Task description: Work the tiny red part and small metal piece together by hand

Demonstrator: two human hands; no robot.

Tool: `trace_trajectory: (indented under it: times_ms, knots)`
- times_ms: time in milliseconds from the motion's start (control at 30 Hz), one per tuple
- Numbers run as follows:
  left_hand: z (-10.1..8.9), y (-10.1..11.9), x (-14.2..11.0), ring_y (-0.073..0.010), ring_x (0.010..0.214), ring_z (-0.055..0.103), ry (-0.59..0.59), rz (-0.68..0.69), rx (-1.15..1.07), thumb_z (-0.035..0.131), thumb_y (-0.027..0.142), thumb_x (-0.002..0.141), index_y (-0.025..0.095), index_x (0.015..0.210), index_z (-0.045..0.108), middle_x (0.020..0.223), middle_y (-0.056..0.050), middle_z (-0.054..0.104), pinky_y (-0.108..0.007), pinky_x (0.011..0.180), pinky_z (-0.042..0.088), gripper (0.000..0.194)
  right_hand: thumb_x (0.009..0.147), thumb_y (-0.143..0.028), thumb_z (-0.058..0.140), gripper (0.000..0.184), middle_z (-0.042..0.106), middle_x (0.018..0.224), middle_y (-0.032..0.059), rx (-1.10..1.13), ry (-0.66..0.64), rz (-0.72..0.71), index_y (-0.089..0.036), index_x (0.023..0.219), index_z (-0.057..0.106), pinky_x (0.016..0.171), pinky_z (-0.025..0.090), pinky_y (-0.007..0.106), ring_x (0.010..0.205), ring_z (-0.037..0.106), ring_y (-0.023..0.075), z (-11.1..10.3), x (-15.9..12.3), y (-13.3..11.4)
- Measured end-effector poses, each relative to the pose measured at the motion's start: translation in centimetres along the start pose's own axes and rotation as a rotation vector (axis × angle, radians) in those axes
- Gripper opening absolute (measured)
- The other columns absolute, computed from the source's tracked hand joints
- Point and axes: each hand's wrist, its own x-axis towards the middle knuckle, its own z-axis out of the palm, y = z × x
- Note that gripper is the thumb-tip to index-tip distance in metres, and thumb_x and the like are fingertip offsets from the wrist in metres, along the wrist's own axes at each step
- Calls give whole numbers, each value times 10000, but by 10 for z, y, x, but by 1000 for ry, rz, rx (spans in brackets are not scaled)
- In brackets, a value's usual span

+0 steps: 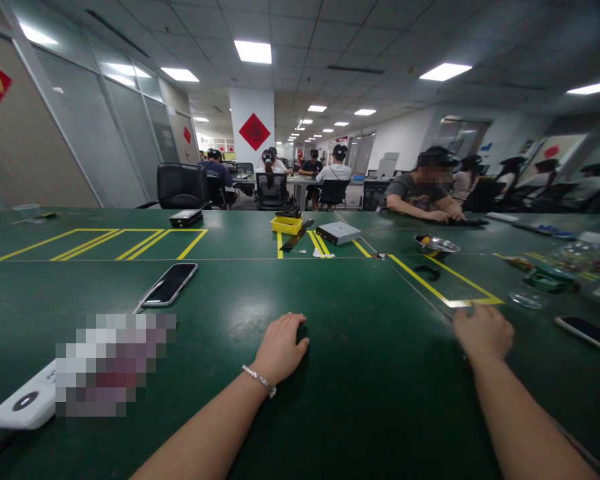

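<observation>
My left hand (282, 347), with a silvery bracelet at its wrist, rests palm down on the green table (360, 400). Its fingers lie loosely bent, the thumb stands apart, and it holds nothing. Further right, my right hand (483, 331) is over the table near the corner of a yellow tape outline. Motion smears it, and its fingertips point away and down, so what lies under them is hidden. Beyond that hand lie a black curved band (427, 272) and a shiny metal bowl (437, 245) with something yellow inside.
To the left are a phone (171, 285) with a cable and a white device (27, 400), partly pixelated. A yellow tray (287, 225) and grey box (338, 233) stand further back. Another phone (590, 335) lies right. Across the table sits a person (420, 190) with both hands on it.
</observation>
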Motion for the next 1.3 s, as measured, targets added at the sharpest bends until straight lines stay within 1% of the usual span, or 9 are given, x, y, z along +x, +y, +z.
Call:
trace_trajectory:
  times_ms: [67, 233, 367, 467, 667, 767, 833, 1033, 1300]
  knots:
    - [-1, 1, 0, -215, 1129, 360, -15, -3, -8, 458, 282, 730, 225, 1129, 428, 1164, -57, 479, -357, 937, 257, 404, 743, -300, 332, 446, 477, 1089, 210, 29, -2, -76, -49, 1078, 485, 847, 307, 443, 1047, 399, 285, -3, -9, -49]
    - [1, -3, 1, -213, 1138, 356, -14, 14, -19, 405, 299, 761, 206, 1187, 382, 1197, -75, 457, -352, 945, 249, 436, 785, -312, 319, 427, 429, 1214, 74, 260, -398, -624, -158, 1170, 423, 948, 256, 371, 1147, 319, 189, -7, -66, -168]
    - [5, -6, 1, -228, 1158, 327, -44, 70, -15, 414, 315, 757, 188, 1200, 373, 1213, -90, 444, -382, 960, 219, 463, 779, -333, 354, 398, 435, 1219, 29, 322, -643, -954, -247, 1160, 434, 937, 257, 392, 1151, 322, 192, -14, -100, -205]
    - [4, -6, 1, -243, 1173, 303, -69, 80, -23, 433, 335, 746, 199, 1187, 391, 1204, -88, 455, -412, 964, 200, 464, 782, -239, 332, 334, 555, 1061, 37, 252, -538, -901, -221, 1048, 533, 910, 289, 369, 1025, 445, 174, -20, -82, -190]
    - [0, -4, 0, -232, 1186, 281, -95, 68, -31, 440, 333, 743, 232, 1171, 400, 1213, -52, 450, -425, 973, 184, 442, 691, -104, 372, 375, 520, 1059, 150, -139, -194, -270, -120, 1017, 556, 833, 329, 402, 1014, 420, 271, -26, -13, -82]
    - [0, -4, 0, -227, 1191, 272, -109, 71, -8, 447, 322, 737, 240, 1149, 417, 1226, -32, 438, -423, 978, 179, 420, 710, -201, 383, 429, 387, 1196, 195, -248, -232, 110, -191, 1127, 485, 708, 361, 482, 1045, 367, 382, -22, -5, -28]
    - [0, -4, 0, -222, 1192, 270, -114, 68, 6, 448, 320, 736, 238, 1139, 423, 1231, -28, 432, -417, 980, 181, 412, 714, -227, 374, 442, 397, 1175, 217, -233, -342, 235, -211, 1146, 468, 636, 380, 468, 1002, 405, 402, -16, -4, -6]
    - [-1, -5, -1, -200, 1185, 287, -115, 60, 23, 439, 324, 743, 235, 1135, 421, 1224, -25, 438, -388, 981, 204, 402, 688, -162, 365, 330, 544, 938, 216, -221, -471, 208, -141, 899, 617, 607, 394, 398, 871, 505, 355, -2, 1, 8]
    - [-2, -1, -1, -200, 1186, 283, -113, 32, -22, 452, 312, 737, 226, 1113, 448, 1218, -30, 442, -380, 984, 195, 386, 757, -265, 315, 363, 556, 972, 144, -218, -417, 200, -233, 1055, 520, 610, 408, 395, 865, 510, 311, -12, 3, -9]
